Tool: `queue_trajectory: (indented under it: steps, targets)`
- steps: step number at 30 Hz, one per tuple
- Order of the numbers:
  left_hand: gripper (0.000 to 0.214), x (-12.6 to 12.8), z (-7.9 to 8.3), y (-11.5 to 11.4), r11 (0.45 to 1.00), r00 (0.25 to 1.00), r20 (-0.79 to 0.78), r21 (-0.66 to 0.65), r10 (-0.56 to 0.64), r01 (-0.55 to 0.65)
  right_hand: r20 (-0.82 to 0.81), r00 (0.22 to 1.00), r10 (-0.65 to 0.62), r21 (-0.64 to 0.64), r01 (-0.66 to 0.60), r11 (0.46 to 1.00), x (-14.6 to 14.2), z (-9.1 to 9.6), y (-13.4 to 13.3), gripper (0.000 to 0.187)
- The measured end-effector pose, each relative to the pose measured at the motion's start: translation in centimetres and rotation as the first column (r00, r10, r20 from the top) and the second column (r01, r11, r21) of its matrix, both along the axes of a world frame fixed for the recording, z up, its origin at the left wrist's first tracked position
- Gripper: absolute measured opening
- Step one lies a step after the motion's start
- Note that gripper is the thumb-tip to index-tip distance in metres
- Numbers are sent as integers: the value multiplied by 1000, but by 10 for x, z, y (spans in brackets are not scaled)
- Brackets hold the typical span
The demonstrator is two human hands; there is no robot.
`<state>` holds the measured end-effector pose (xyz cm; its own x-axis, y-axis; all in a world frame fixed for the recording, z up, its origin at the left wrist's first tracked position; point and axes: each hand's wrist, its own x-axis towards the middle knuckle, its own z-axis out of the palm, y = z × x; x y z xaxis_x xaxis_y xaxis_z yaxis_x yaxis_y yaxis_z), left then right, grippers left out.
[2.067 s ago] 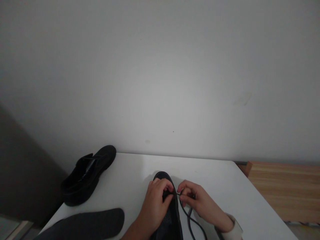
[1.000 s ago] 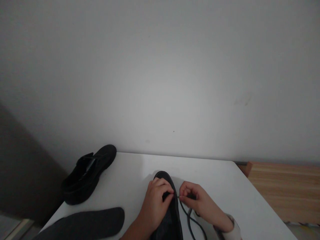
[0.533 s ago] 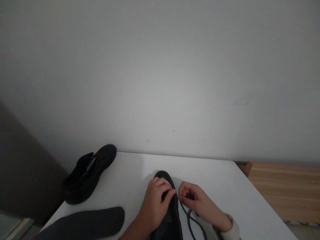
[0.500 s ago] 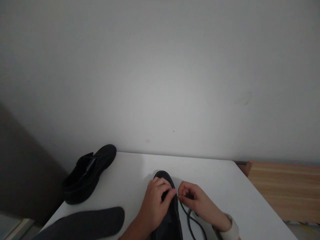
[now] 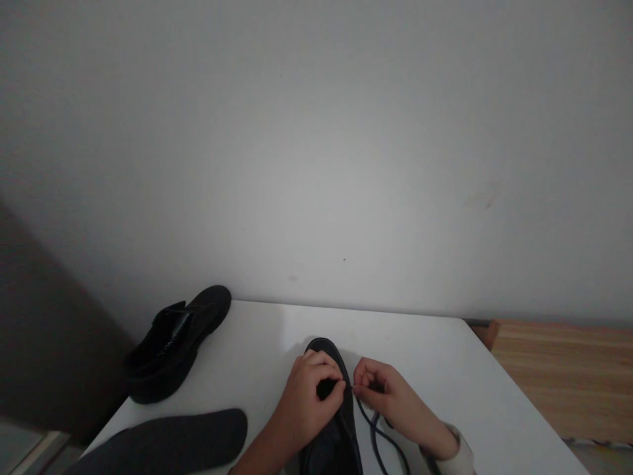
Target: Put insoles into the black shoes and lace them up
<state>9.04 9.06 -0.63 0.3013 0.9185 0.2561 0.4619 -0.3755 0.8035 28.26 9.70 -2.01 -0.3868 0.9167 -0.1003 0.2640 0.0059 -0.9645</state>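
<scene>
A black shoe (image 5: pixel 330 441) lies toe-away from me on the white table (image 5: pixel 435 369). My left hand (image 5: pixel 306 399) is curled over the shoe's upper, fingers closed on its edge near the eyelets. My right hand (image 5: pixel 390 399) is just right of it, pinching the tip of a dark shoelace (image 5: pixel 378 442) against the shoe's side. The lace trails back over the table toward me. The eyelets are hidden under my fingers.
A second black shoe (image 5: pixel 175 343) sits at the table's far left corner. A dark grey insole (image 5: pixel 173 435) lies flat at the near left. A plain wall rises right behind the table. A wooden surface (image 5: pixel 564 376) stands lower at the right.
The hands have barely moved. My right hand's pinched lace tip has crept slightly left, closer to my left fingers on the shoe.
</scene>
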Motion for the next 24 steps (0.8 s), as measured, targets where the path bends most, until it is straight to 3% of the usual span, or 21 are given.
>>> queue_trajectory:
  steps: [7, 12, 24]
  targets:
    - [17, -1, -6, 2, 1000, 999, 39, 13, -4, 4, -26, 999, 29, 7, -29, 1000, 0, 0, 1, 11]
    - [16, 0, -7, 2, 1000, 999, 47, 14, -5, 4, 22, 999, -36, 29, 36, 999, 1, -6, 3, 9]
    - [19, -1, -7, 1, 1000, 999, 32, 8, -19, 19, -9, 998, -59, 69, 60, 996, -7, -5, 1, 6]
